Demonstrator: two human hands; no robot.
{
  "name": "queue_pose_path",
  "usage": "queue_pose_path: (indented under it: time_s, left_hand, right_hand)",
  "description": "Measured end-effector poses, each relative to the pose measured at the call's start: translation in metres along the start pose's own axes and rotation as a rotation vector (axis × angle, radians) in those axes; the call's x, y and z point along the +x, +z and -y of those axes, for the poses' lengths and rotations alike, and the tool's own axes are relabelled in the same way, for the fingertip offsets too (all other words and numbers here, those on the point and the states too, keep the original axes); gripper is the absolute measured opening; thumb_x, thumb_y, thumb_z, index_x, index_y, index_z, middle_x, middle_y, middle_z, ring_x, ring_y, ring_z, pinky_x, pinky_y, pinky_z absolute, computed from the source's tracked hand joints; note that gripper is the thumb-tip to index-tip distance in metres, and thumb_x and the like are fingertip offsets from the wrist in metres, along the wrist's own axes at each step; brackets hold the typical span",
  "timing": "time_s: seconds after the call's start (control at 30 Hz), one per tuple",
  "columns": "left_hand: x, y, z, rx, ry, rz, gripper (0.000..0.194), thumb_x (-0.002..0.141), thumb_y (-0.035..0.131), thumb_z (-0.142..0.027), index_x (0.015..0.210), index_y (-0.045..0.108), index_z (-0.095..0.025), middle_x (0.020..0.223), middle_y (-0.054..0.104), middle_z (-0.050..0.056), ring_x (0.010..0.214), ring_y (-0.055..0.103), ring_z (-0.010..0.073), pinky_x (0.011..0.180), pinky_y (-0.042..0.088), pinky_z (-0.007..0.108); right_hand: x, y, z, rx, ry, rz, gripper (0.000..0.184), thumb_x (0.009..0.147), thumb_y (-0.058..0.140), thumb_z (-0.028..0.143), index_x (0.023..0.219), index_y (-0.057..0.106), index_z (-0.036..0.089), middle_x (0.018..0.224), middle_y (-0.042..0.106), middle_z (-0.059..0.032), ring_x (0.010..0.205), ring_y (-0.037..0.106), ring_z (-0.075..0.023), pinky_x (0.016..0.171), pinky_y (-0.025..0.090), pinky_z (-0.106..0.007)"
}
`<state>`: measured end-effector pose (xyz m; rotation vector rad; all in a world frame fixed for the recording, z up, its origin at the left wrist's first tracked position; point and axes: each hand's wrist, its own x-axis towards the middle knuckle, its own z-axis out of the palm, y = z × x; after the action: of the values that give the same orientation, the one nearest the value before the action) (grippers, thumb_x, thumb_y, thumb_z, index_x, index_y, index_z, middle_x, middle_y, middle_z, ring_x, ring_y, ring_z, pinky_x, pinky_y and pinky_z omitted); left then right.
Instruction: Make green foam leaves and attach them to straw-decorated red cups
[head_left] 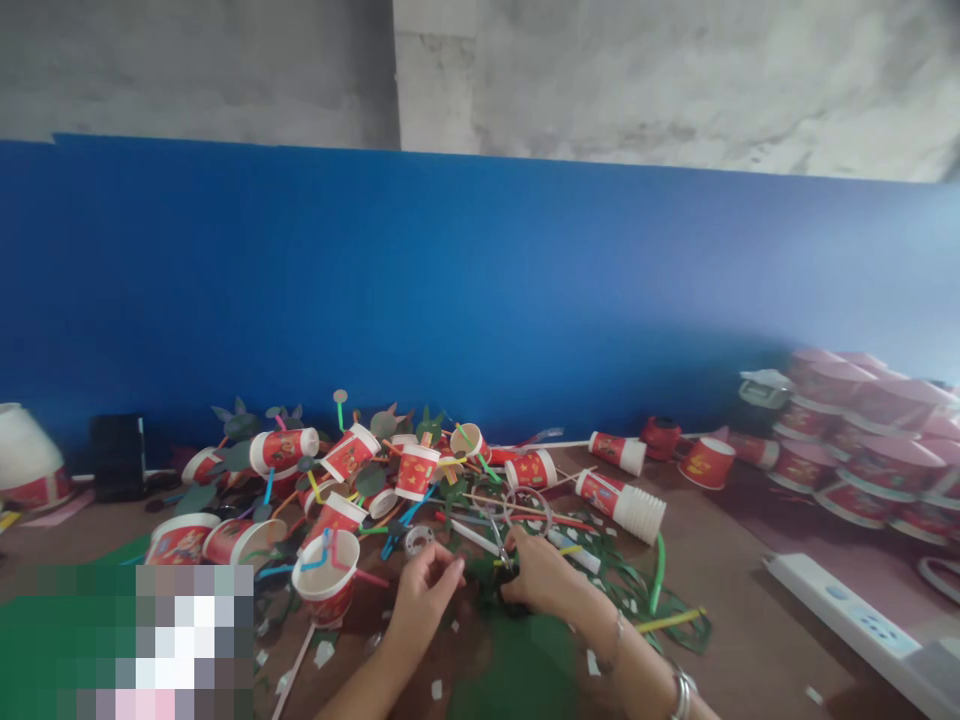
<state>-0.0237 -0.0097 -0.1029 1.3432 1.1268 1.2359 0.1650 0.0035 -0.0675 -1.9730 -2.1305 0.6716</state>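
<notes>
My left hand (pixel 424 590) is curled, its fingertips pinched on a small dark green paper piece (pixel 480 590) near the middle of the brown table (pixel 750 650). My right hand (pixel 536 572) is closed round the handle of a pair of scissors (pixel 501 535), whose blades point away from me. A bracelet sits on my right wrist. A bigger dark green sheet (pixel 517 665) lies just under both hands. Right by my left hand stands a red paper cup (pixel 326 580) with coloured straws stuck on it.
Several red paper cups with straws and green paper leaves (pixel 352 470) are heaped behind the hands. A sleeve of stacked cups (pixel 622 500) lies right of them, stacked red bowls (pixel 862 440) at far right. A white power strip (pixel 855 620) lies at the right edge. A blue wall (pixel 480 280) backs the table.
</notes>
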Motion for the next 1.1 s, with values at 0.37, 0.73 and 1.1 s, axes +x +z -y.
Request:
queue_pose_path:
  time_s: [0.37, 0.73, 1.1]
  left_hand:
    - [-0.003, 0.008, -0.002, 0.054, 0.035, 0.011, 0.022, 0.077, 0.057, -0.035, 0.063, 0.052, -0.018, 0.055, 0.058, -0.001, 0.056, 0.055, 0.0157, 0.056, 0.04, 0.025]
    - [-0.01, -0.021, -0.078, 0.525, 0.378, -0.099, 0.023, 0.085, 0.048, -0.028, 0.105, 0.054, -0.019, 0.081, 0.062, 0.003, 0.076, 0.06, 0.0182, 0.073, 0.047, 0.03]
    - [-0.004, -0.141, -0.079, 1.072, 0.267, -0.314, 0.035, 0.073, 0.055, -0.037, 0.103, 0.059, -0.018, 0.094, 0.07, 0.009, 0.089, 0.064, 0.0285, 0.082, 0.047, 0.041]
  right_hand:
    - [0.004, 0.003, 0.031, 0.543, -0.314, -0.117, 0.013, 0.067, 0.053, 0.017, 0.072, 0.065, 0.015, 0.065, 0.064, -0.0008, 0.064, 0.057, -0.0145, 0.06, 0.04, -0.022]
    - [0.019, 0.024, 0.007, 0.791, -0.265, -0.553, 0.024, 0.075, 0.056, 0.038, 0.076, 0.067, 0.016, 0.072, 0.067, -0.006, 0.067, 0.059, -0.0195, 0.058, 0.044, -0.026]
    - [0.022, 0.032, -0.009, 0.886, -0.19, -0.663, 0.033, 0.076, 0.055, 0.042, 0.084, 0.068, 0.013, 0.075, 0.069, -0.0093, 0.064, 0.059, -0.02, 0.058, 0.047, -0.029]
